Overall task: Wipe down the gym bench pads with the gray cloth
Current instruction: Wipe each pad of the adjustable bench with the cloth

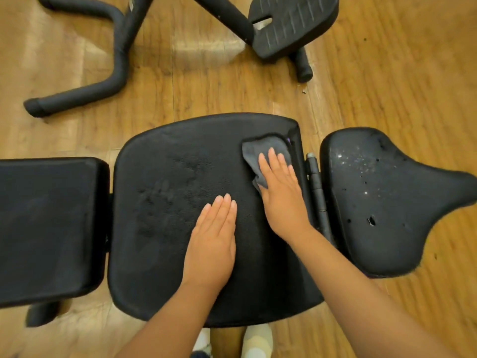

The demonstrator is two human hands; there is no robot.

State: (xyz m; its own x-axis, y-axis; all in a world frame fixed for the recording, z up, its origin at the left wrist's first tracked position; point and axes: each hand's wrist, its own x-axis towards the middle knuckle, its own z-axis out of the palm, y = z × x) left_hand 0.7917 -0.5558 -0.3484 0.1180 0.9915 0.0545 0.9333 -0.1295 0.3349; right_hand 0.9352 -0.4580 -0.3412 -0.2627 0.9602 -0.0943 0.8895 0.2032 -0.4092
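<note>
Arms: both bare, reach in from bottom edge, nearest to cam.
Floor [361, 81]: wood planks, under everything.
Middle pad [165, 202]: black, biggest pad, centre of bench; both hands on it; faint smudgy marks on left half.
Left pad [49, 223]: black, squarish, just beside middle pad w/ narrow gap between.
Right pad [374, 202]: black, saddle-shaped, narrows to the right; white specks + small holes in surface; a black bar [318, 192] sits in the gap btwn it and middle pad.
Other gear [291, 24]: black ridged pad on a frame at top, plus a curved black tube [103, 83] at top left, well apart from bench.
Left hand [213, 239]: flat, palm down on middle pad, fingers straight & together, holds nothing.
Right hand [282, 187]: fingers straight, presses cloth down onto pad.
Cloth [260, 151]: gray, crumpled, at far right corner of middle pad, partly under right fingers.
</note>
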